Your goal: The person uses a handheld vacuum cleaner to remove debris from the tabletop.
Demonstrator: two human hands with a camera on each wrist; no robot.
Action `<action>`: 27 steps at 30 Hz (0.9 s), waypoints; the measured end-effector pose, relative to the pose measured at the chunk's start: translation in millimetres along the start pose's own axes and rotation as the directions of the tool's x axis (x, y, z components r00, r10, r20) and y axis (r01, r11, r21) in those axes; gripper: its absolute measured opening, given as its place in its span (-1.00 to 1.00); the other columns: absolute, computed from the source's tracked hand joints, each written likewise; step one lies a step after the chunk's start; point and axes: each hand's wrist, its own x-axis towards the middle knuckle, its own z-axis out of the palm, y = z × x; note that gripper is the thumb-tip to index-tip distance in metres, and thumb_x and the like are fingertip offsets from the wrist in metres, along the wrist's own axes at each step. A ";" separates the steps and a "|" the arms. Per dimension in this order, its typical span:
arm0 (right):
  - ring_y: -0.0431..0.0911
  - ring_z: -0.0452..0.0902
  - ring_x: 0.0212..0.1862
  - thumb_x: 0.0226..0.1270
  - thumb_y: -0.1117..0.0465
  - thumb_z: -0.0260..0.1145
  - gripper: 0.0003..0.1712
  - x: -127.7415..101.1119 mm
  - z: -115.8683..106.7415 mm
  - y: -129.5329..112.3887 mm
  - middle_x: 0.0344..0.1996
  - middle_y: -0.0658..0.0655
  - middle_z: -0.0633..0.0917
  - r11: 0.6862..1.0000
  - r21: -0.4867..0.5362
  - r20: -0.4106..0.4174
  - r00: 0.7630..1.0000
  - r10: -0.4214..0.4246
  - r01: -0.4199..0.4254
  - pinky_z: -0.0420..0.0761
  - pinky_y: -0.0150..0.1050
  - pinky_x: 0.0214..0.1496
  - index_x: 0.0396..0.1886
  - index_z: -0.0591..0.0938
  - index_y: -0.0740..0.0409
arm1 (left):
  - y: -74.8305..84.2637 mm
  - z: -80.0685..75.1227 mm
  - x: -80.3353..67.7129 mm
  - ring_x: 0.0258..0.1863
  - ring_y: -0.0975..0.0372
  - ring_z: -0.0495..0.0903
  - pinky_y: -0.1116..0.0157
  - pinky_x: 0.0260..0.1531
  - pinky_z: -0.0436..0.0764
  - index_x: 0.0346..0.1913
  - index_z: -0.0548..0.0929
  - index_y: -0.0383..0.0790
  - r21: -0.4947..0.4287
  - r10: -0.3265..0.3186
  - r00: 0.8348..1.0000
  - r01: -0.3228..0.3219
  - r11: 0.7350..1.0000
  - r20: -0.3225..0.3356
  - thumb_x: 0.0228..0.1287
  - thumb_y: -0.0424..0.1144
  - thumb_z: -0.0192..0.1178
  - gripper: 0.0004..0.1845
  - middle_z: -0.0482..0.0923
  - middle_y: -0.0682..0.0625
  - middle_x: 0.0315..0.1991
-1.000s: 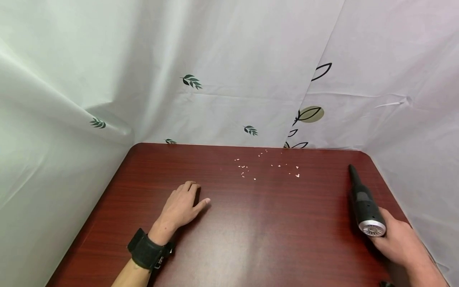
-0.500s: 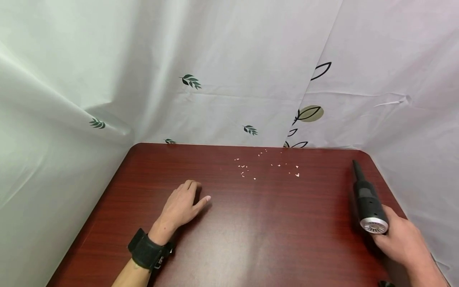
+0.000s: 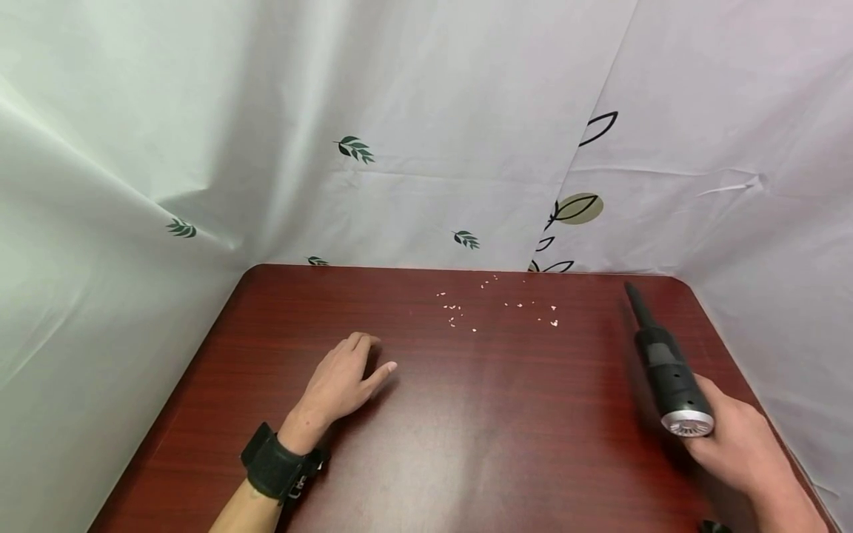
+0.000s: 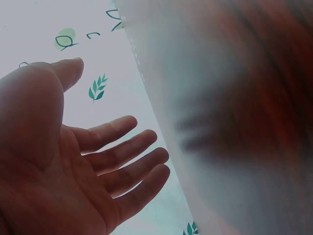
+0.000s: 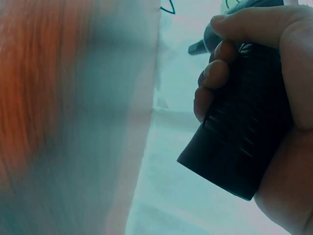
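My right hand [image 3: 736, 444] grips a black handheld vacuum [image 3: 663, 369] by its handle at the table's right side; its thin nozzle [image 3: 637, 302] points toward the far edge. The right wrist view shows my fingers [image 5: 215, 73] curled round the black vacuum body [image 5: 239, 132]. Small pale crumbs [image 3: 496, 309] lie scattered near the far edge, left of the nozzle tip. My left hand [image 3: 346, 374] rests flat on the dark red table [image 3: 506, 422], fingers relaxed, holding nothing. The left wrist view shows the same open left palm [image 4: 73, 166] with its fingers loosely spread.
White curtains with leaf prints [image 3: 356, 150] hang close around the table on the left, back and right. The table's rounded far corners meet the cloth. A black strap [image 3: 273, 468] is on my left wrist.
My right hand has swung the vacuum left and forward, so its nozzle tip sits nearer the crumbs. The left hand has shifted slightly forward and stays flat.
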 end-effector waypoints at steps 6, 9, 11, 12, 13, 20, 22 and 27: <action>0.00 0.66 -0.37 -0.30 0.37 0.67 -0.08 2.4 4.5 -10.8 -0.29 0.24 0.78 0.997 0.012 -0.018 0.997 -0.072 0.072 0.52 -0.17 -0.46 0.25 0.57 0.28 | 4.3 -1.0 0.1 0.24 -0.04 0.61 -0.08 0.21 0.66 0.38 0.55 -0.24 -0.040 0.000 1.000 0.001 0.999 0.017 0.56 0.24 0.18 -0.35 0.56 -0.18 0.29; -0.23 0.61 -0.36 -0.32 0.36 0.70 -0.06 4.2 6.5 -16.9 -0.28 0.17 0.79 0.994 0.026 -0.034 0.994 -0.108 0.108 0.48 -0.35 -0.42 0.25 0.59 0.21 | 5.1 -1.0 0.4 0.24 -0.01 0.61 -0.06 0.21 0.66 0.37 0.56 -0.21 -0.053 0.007 1.000 -0.006 0.999 0.015 0.56 0.24 0.18 -0.35 0.57 -0.15 0.28; -0.30 0.59 -0.34 -0.31 0.34 0.72 -0.06 5.4 7.9 -21.0 -0.27 0.12 0.79 0.990 0.032 -0.048 0.990 -0.136 0.138 0.45 -0.45 -0.39 0.25 0.60 0.17 | 5.7 -0.8 0.6 0.24 0.00 0.61 -0.06 0.21 0.66 0.37 0.56 -0.21 -0.061 0.011 1.000 -0.009 0.998 0.017 0.56 0.24 0.19 -0.36 0.57 -0.14 0.28; -0.29 0.60 -0.33 -0.31 0.34 0.72 -0.06 6.1 8.6 -23.1 -0.27 0.11 0.80 0.988 0.033 -0.053 0.987 -0.151 0.153 0.44 -0.49 -0.37 0.25 0.61 0.16 | 6.1 -0.7 0.5 0.24 0.01 0.61 -0.05 0.21 0.66 0.37 0.56 -0.21 -0.069 0.012 1.000 -0.011 0.998 0.021 0.56 0.24 0.19 -0.36 0.57 -0.14 0.28; -0.29 0.61 -0.33 -0.31 0.33 0.73 -0.06 6.6 8.9 -25.2 -0.27 0.09 0.80 0.985 0.032 -0.058 0.985 -0.165 0.167 0.43 -0.51 -0.35 0.25 0.61 0.14 | 6.6 -0.2 0.6 0.24 0.01 0.61 -0.05 0.21 0.66 0.37 0.56 -0.21 -0.077 0.014 1.000 -0.013 0.997 0.023 0.56 0.24 0.18 -0.36 0.57 -0.13 0.28; -0.22 0.67 -0.29 -0.32 0.28 0.76 -0.01 9.3 13.4 -39.8 -0.18 0.03 0.80 0.970 0.038 -0.072 0.969 -0.238 0.241 0.50 -0.52 -0.25 0.30 0.61 0.09 | 12.3 1.0 0.7 0.28 0.07 0.60 -0.03 0.23 0.65 0.39 0.56 -0.14 -0.144 0.030 0.998 -0.023 0.989 0.049 0.57 0.27 0.14 -0.37 0.58 -0.04 0.30; -0.22 0.67 -0.29 -0.33 0.29 0.74 0.00 9.6 14.8 -43.7 -0.17 0.02 0.81 0.965 0.044 -0.079 0.963 -0.256 0.260 0.51 -0.51 -0.22 0.30 0.61 0.08 | 14.0 1.6 1.2 0.28 0.09 0.60 -0.02 0.23 0.65 0.39 0.56 -0.14 -0.159 0.042 0.998 -0.033 0.987 0.051 0.58 0.27 0.13 -0.37 0.58 -0.03 0.29; -0.23 0.67 -0.29 -0.31 0.31 0.73 0.01 10.3 17.3 -53.2 -0.14 0.00 0.81 0.961 0.046 -0.063 0.961 -0.270 0.273 0.53 -0.49 -0.23 0.33 0.60 0.07 | 19.5 5.0 2.1 0.28 0.10 0.60 0.01 0.25 0.64 0.39 0.57 -0.14 -0.195 0.076 0.994 -0.060 0.979 0.076 0.59 0.27 0.12 -0.37 0.59 -0.01 0.29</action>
